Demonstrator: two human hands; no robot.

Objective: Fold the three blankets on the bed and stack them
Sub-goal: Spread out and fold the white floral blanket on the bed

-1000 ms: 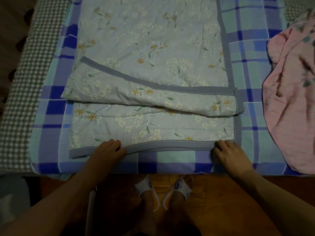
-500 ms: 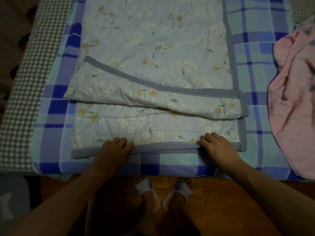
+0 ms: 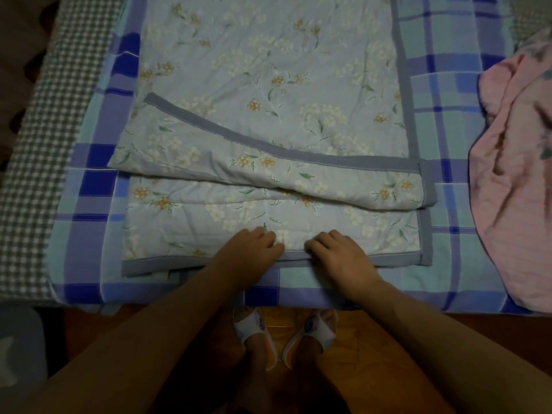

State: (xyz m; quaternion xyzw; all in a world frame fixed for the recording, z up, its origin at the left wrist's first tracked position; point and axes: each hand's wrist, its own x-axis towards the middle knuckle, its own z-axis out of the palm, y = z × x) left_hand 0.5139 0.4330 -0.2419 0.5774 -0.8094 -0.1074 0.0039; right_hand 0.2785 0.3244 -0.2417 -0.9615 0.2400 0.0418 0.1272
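A light blue floral blanket [image 3: 268,85] with a grey border lies lengthwise on the bed, its near part folded back in a loose, slanted layer [image 3: 268,174]. My left hand [image 3: 251,251] and my right hand [image 3: 339,253] sit close together at the middle of the near grey hem [image 3: 155,265], fingers curled over the edge and gripping it. Under it is spread a blue and teal plaid blanket [image 3: 448,204]. A crumpled pink blanket [image 3: 513,174] lies at the right.
A grey checked sheet [image 3: 44,144] covers the mattress at the left. The bed's near edge runs just below my hands. My feet in white slippers [image 3: 283,333] stand on the wooden floor close to the bed.
Both hands have slid inward along the near hem, from roughly shoulder-width apart to almost side by side at its middle. The blanket itself has hardly shifted.
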